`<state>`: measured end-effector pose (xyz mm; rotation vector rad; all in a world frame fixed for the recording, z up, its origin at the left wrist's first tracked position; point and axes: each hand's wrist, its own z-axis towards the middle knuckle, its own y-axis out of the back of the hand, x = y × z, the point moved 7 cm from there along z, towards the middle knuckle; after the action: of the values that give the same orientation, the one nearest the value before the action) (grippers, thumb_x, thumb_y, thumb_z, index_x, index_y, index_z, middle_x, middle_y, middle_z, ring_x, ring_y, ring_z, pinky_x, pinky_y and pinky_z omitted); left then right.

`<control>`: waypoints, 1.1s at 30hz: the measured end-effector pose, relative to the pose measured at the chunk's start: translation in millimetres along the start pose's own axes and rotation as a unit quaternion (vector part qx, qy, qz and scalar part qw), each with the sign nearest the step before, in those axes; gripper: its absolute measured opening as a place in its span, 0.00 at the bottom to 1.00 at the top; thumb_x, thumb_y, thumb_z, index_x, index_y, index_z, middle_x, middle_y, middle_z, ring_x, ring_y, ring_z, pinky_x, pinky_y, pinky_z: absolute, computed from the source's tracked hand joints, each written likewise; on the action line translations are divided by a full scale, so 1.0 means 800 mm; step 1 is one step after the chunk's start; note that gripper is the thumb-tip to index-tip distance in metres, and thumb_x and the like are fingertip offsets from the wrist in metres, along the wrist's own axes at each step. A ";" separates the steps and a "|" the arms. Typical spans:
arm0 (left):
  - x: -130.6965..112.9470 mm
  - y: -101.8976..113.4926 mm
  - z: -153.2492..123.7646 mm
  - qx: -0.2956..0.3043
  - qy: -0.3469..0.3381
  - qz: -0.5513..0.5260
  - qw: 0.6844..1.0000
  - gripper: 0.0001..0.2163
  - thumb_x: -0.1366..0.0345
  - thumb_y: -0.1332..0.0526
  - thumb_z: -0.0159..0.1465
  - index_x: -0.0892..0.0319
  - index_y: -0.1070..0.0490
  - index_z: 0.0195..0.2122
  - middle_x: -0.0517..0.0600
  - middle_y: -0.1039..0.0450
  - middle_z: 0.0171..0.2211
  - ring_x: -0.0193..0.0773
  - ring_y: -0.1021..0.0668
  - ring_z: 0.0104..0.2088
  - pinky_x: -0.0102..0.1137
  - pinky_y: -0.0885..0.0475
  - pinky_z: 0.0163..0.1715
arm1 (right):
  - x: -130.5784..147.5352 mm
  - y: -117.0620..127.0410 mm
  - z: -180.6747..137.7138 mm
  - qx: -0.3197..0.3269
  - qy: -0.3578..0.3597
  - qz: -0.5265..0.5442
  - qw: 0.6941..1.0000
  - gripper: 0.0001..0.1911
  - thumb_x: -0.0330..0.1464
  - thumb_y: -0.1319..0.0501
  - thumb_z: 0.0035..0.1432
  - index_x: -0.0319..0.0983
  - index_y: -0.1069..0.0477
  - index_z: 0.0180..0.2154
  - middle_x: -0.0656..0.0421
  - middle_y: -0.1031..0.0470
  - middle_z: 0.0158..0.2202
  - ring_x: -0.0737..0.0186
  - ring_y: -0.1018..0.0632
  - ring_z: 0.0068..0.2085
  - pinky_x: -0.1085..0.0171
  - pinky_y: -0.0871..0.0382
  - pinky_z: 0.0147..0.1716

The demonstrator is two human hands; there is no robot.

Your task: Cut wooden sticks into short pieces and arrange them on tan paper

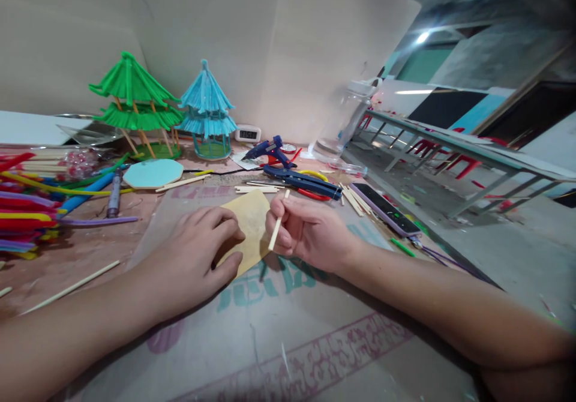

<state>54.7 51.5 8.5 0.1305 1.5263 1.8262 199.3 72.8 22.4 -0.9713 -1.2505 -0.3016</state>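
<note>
A short pale wooden stick [276, 232] is pinched between the thumb and fingers of my right hand [315, 231], tilted over the right edge of a yellow-tan sheet that looks like sandpaper [252, 213]. My left hand [202, 240] rests on the left part of that sheet, fingers apart and slightly curled, pressing it against the printed plastic-like mat [270, 342]. Under its palm part of the sheet is hidden. Just beyond the sheet lie several more cut sticks [256, 189] and blue-handled pliers [301, 181].
Green [135, 90] and blue [207, 102] pavilion models stand at the back, beside a small clock [248, 133]. A glue gun [272, 150], phone [386, 209] and clear plastic jug [342, 120] are rightward. Coloured pipe cleaners [27, 216] and a light-blue octagon [153, 174] lie left.
</note>
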 end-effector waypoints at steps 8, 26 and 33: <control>-0.001 0.001 0.000 0.003 -0.007 0.009 1.000 0.14 0.54 0.45 0.68 0.56 0.25 0.45 0.56 0.27 0.51 0.54 0.26 0.53 0.52 0.31 0.53 | 0.003 -0.004 -0.005 0.008 0.016 -0.047 0.999 0.10 0.37 0.44 0.62 0.41 0.35 0.29 0.63 0.34 0.21 0.66 0.38 0.22 0.67 0.43 0.24; -0.002 0.004 -0.001 0.001 -0.026 0.022 0.999 0.16 0.53 0.47 0.69 0.57 0.26 0.44 0.57 0.28 0.52 0.54 0.26 0.52 0.53 0.31 0.52 | 0.014 -0.013 -0.015 0.019 0.109 -0.263 0.959 0.13 0.39 0.43 0.70 0.39 0.32 0.33 0.63 0.34 0.28 0.67 0.33 0.28 0.65 0.41 0.29; -0.003 0.004 0.000 0.000 -0.018 0.019 1.000 0.15 0.54 0.47 0.68 0.57 0.26 0.44 0.56 0.27 0.51 0.54 0.26 0.52 0.53 0.32 0.52 | 0.018 -0.017 -0.015 0.009 0.160 -0.388 0.907 0.13 0.39 0.47 0.73 0.41 0.35 0.35 0.64 0.35 0.29 0.67 0.33 0.28 0.66 0.39 0.29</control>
<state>54.8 49.8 11.7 0.1941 1.5083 1.8441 202.8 60.1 41.1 -0.3360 -1.2786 -1.0277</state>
